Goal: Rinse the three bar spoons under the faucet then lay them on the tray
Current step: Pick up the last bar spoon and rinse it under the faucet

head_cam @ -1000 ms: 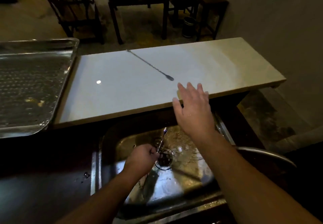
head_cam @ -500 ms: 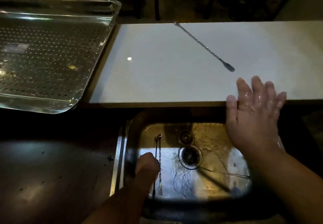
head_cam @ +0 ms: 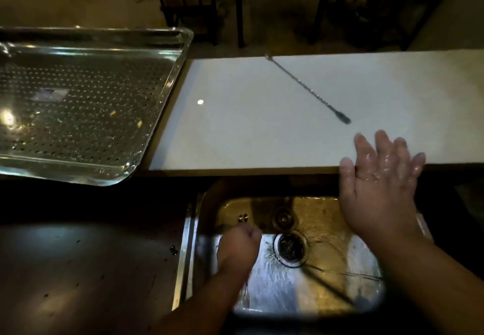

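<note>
Now left hand (head_cam: 239, 243) lower over two spoons (head_cam: 242, 217), right hand (head_cam: 377, 177) unmoved, third spoon (head_cam: 309, 91) untouched

Left hand (head_cam: 239, 245) fisted, low — right hand (head_cam: 379, 177) flat, wet, fingers spread.

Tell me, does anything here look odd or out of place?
One bar spoon lies alone, slantwise on the white counter, apart from the two spoons the left hand grips over the sink. The perforated tray holds no spoons, only a few yellowish scraps. The right hand is open and wet.
</note>
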The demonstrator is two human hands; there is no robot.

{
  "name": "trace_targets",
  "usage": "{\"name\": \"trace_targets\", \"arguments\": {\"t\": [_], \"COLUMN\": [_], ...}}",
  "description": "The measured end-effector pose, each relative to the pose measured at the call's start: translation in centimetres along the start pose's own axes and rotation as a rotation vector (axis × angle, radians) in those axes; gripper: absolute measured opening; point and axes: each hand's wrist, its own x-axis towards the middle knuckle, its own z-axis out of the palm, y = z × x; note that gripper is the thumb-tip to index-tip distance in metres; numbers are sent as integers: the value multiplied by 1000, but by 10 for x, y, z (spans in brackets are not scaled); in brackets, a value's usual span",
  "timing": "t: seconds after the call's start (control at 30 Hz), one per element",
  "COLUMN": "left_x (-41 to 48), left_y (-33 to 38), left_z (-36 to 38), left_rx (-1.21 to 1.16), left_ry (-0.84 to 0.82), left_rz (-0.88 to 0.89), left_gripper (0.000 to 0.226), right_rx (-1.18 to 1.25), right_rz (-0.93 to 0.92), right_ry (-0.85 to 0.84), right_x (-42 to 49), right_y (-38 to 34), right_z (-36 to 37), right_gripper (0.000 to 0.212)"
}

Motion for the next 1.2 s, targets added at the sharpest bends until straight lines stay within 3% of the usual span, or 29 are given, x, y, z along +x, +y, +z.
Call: {"name": "trace_targets", "arguments": {"t": [0.2,0.27,0.43,0.6,0.77,1.03,1.2], "left_x": [-64,-67,-19,48,77,80,62], "left_y": [97,135,238,302,319,310,288], "left_z": [-73,-103,-168,-191,-198,-208,-214], "left_rx": [-82,-85,-168,176,418,365,584], "left_ry": [362,456,534,347,183,141,234], "left_rz": [570,667,532,276,200,127,311], "left_gripper": [54,55,45,48,27,26,25], "right_rx": [-42,-59,-58,-48,-22,-8,-27], "right_rz": [20,25,27,28,8,8,5], "right_ry": [-70,-110,-177,-192,-169,-134,-153], "right_x": [-2,-2,-3,4,7,7,8], "right_y": [-8,-9,-8,-6,-3,-1,-2], "right_z": [-14,-19,-28,-33,-32,-25,-27], "right_gripper": [72,72,76,76,78,73,71]}}
